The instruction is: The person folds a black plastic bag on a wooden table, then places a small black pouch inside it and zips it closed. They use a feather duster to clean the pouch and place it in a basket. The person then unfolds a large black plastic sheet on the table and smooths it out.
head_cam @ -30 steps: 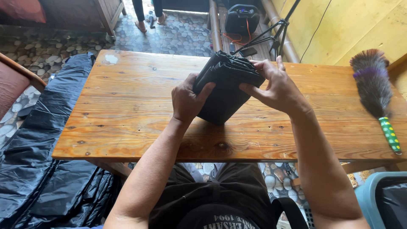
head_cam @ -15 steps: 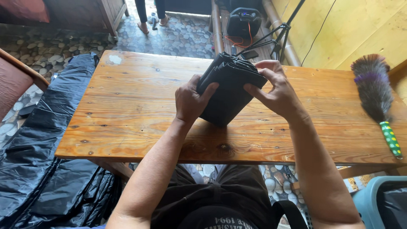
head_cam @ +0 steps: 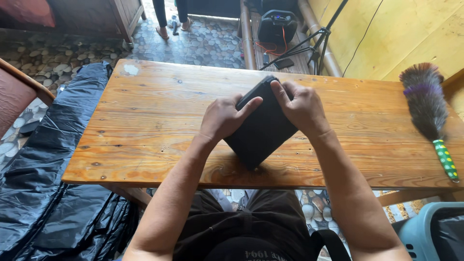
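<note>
Both hands gripped a black folded pouch near the middle of the wooden surface, its lower corner resting on the planks toward 6 o'clock and its upper edge tilted up toward 12 o'clock. The left hand was closed on the pouch's left edge, its forefinger stretched along the top rim. The right hand was curled over the upper right corner, fingers pinching the rim, just beside the left forefinger. At 3 o'clock, well apart from the pouch, a feather duster with a green spotted handle lay along the right end of the surface. At 9 o'clock, a black plastic sheet hung crumpled beside the surface down to the pebbled floor. At 12 o'clock, beyond the far edge, a small black speaker sat on a bench beside a tripod, and another person's feet stood on the floor nearby.
</note>
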